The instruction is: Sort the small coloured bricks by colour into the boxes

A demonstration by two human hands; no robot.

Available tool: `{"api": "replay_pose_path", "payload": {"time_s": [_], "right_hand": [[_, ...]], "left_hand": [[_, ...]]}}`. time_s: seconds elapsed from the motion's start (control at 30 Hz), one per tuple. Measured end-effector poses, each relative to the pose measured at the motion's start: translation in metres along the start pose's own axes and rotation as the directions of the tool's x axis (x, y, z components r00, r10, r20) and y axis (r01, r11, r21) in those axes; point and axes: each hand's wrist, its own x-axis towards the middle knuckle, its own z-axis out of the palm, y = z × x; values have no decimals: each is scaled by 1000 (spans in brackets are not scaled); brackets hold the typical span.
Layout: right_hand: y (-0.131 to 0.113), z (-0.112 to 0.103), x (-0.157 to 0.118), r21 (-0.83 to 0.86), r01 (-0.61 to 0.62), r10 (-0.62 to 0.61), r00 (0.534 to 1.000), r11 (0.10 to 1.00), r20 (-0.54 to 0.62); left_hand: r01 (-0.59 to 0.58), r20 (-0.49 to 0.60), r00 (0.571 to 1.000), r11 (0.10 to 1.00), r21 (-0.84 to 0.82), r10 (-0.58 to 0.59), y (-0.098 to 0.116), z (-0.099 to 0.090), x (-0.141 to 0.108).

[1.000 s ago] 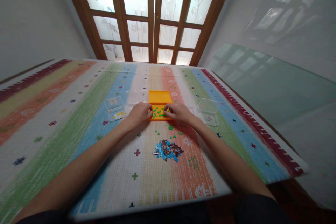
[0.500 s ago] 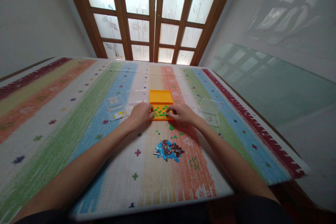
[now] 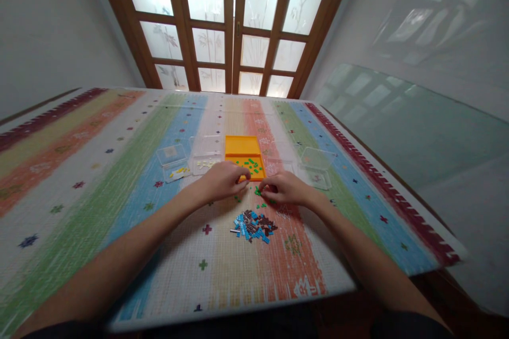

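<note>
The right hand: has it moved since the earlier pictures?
Yes: the right hand has moved from the orange box toward the blue-and-brown pile.

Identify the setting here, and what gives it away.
Probably a room in a home, though not certain: a striped, patterned tablecloth covers the table, wood-framed doors or windows with frosted panes stand beyond it, and a plain pale wall rises at left.

No legible text, brands or numbers, letter-like marks on striped tablecloth unclear
</note>
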Motion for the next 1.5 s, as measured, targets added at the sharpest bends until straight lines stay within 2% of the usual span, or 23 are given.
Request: {"api": "replay_pose_path", "payload": {"time_s": [0.1,0.23,0.7,0.93,1.03,1.2,1.4,1.5], "right_hand": [[0,1,-1,4,-9,9,1000,1000,23],[0,0,-3,13,-39,39,998,999,54],[3,-6,-10,-120,-101,108,992,988,60],[7,-5,-10,-134,-146,150,989,980,16],[9,-5,-12,-89,-161,158,987,983,-38],[4,0,-12,38,-76,79,995,996,-67],[-6,8,-6,-5,-20,20,1000,1000,-14],[-7,9,-4,-21,-27,27,1000,999,7]], "left_hand": [[-73,84,994,997,1,73,8,12,-1],[-77,136,988,997,-25,79,13,21,0],[-75,166,983,996,-41,81,16,33,2],[-135,147,980,991,1,134,14,38,3],[-119,134,984,993,-1,119,11,37,3],[-49,119,992,999,9,48,10,31,2],[-36,118,992,999,25,33,10,34,1],[9,121,993,1000,19,-11,10,36,2]]}}
